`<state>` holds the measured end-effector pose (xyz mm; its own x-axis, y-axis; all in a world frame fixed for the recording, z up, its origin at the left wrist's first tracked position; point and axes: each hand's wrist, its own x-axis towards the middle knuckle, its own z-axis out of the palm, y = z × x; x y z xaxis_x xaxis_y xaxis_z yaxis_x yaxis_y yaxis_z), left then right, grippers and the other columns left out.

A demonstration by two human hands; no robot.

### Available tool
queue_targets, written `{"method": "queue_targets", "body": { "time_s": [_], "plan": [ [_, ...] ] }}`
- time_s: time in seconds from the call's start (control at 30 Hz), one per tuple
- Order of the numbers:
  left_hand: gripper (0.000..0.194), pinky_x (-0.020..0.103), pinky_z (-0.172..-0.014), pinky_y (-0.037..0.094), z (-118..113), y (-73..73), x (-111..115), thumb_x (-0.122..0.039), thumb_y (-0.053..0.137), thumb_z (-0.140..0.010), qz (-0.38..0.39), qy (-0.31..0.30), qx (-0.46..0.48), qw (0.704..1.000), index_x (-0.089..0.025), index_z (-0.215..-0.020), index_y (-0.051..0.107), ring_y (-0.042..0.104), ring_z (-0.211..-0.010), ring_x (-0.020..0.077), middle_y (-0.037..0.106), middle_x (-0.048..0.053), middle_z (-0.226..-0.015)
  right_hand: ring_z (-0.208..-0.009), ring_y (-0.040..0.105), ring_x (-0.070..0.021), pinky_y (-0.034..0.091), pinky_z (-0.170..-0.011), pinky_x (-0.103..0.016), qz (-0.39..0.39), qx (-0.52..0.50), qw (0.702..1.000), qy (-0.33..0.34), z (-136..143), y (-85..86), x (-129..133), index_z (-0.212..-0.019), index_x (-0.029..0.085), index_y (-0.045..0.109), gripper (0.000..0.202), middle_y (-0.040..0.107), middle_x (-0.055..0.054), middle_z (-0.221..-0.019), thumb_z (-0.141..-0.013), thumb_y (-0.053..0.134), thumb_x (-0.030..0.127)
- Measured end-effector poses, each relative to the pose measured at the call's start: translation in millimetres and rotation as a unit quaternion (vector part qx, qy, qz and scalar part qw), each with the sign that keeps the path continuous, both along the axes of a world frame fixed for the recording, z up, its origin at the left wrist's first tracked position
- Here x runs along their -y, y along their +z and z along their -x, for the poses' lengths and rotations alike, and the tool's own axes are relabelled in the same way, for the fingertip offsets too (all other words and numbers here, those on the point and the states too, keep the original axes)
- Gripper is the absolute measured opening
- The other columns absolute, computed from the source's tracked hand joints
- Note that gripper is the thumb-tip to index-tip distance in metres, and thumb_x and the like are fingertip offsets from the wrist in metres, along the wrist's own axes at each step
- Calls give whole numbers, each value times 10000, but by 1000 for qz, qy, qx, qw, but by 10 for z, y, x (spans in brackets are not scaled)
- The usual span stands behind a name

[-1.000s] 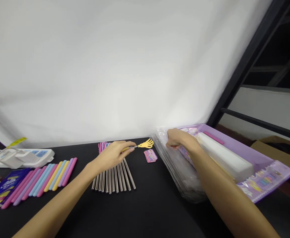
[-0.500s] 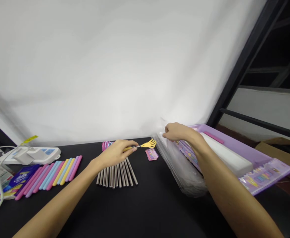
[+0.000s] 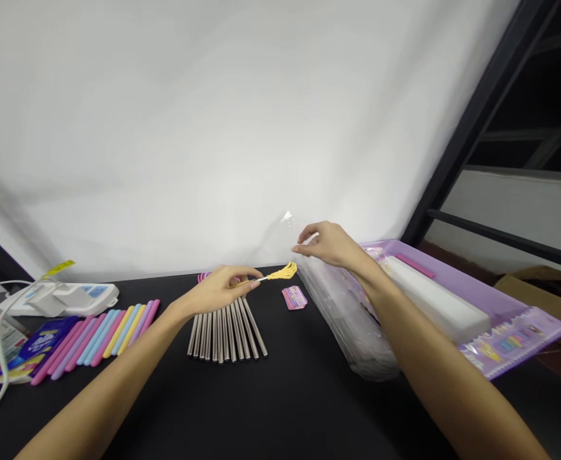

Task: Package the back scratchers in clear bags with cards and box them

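My left hand (image 3: 223, 287) pinches a yellow back scratcher (image 3: 283, 272) by its metal shaft, its hand-shaped head pointing right. Under that hand lies a row of back scratchers with metal rods (image 3: 225, 335); their pink and purple heads are mostly covered by the hand. My right hand (image 3: 326, 243) has its fingers closed on a thin clear plastic bag (image 3: 285, 223), raised above the table's back edge. Below the right wrist is a stack of clear plastic bags (image 3: 342, 313). A small pile of pink printed cards (image 3: 294, 298) lies between the hands.
On the left, pink, purple, blue and yellow handles (image 3: 112, 332) lie side by side near a white power strip (image 3: 64, 299) and a blue packet (image 3: 43, 345). To the right stands a purple box (image 3: 472, 291) holding a white block (image 3: 443, 297). A white curtain-like backdrop (image 3: 223, 128) rises behind.
My right hand has moved left from the bag stack, drawing a clear bag up with it. The back scratcher has shifted slightly left and turned in my left hand.
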<state>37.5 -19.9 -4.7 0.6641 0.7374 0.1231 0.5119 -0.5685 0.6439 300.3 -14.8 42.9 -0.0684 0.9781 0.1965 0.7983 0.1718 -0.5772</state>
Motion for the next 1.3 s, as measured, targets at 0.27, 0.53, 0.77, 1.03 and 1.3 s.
{"method": "queue_targets", "body": {
  "time_s": [0.27, 0.53, 0.77, 1.03, 1.3],
  "plan": [
    [400, 229, -536, 348, -27, -50, -30, -500, 466, -926, 17, -12, -2, 1000, -215, -1128, 661, 416, -544, 99, 530, -25, -661, -925, 720, -222, 543, -874, -334, -7, -230, 970, 79, 21, -163, -121, -1192, 123, 594, 502, 678, -162, -1176, -716, 752, 127],
    [402, 232, -538, 385, -15, -52, -36, -487, 454, -930, 10, -9, -4, 1000, -197, -1128, 651, 507, -568, 117, 608, 2, -714, -671, 725, -182, 592, -635, -302, 8, -237, 964, 119, 123, -196, -112, -836, 206, 436, 235, 737, -70, -727, -954, 528, 387],
    [420, 238, -549, 418, 2, -75, -25, -494, 415, -942, 7, -6, -8, 1000, -191, -1134, 635, 533, -574, 120, 623, 11, -747, -790, 743, -203, 596, -831, -362, 89, -387, 909, 125, 98, -196, -107, -943, 173, 564, 192, 754, -84, -783, -867, 681, 304],
    [404, 234, -540, 404, 25, -96, -64, -480, 413, -947, 2, 0, -15, 1000, -197, -1136, 630, 528, -584, 120, 615, 9, -751, -996, 705, -201, 496, -1015, -350, 141, -391, 890, 188, 12, -249, -132, -796, 156, 597, 199, 756, -99, -960, -764, 775, 239],
    [387, 231, -527, 392, 28, -149, -102, -471, 410, -949, 6, -9, -6, 1000, -199, -1125, 622, 513, -562, 111, 600, 6, -747, -871, 736, -230, 589, -842, -410, 147, -389, 899, 136, 54, -270, -163, -918, 177, 538, 247, 755, -137, -916, -947, 540, 423]
  ]
}}
